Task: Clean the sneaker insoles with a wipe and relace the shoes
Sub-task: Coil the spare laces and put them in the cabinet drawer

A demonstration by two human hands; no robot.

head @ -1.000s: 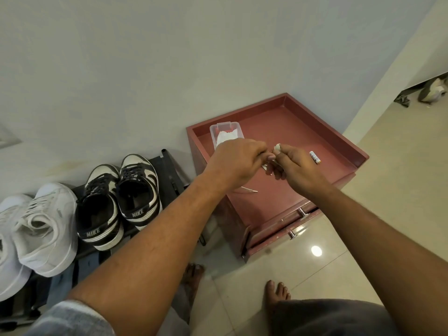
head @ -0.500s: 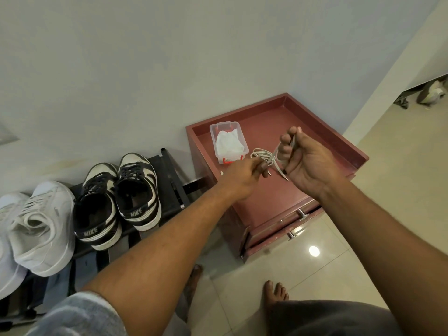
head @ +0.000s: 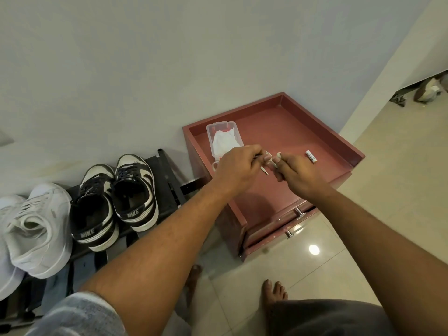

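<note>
Both hands meet over the red cabinet top (head: pixel 286 132), pinching a pale shoelace (head: pixel 265 170) between them. My left hand (head: pixel 238 167) grips one part of the lace, and a loop shows at its left side. My right hand (head: pixel 297 172) holds the other part; the lace tip hangs between the hands. A clear plastic box of white wipes (head: pixel 224 140) stands just behind my left hand. The black-and-white sneakers (head: pixel 114 200) sit laced on the black rack (head: pixel 167 187) to the left, insoles hidden inside.
A small white cylinder (head: pixel 311 156) lies on the cabinet top right of my hands. White sneakers (head: pixel 34 229) fill the rack's left end. The cabinet has two drawers with metal handles (head: pixel 299 212). My bare feet (head: pixel 275 291) stand on the glossy tile floor.
My right hand came down from its raised position and my left hand moved up, so the hands are together again. The loose bundle of lace is now mostly hidden in my hands.
</note>
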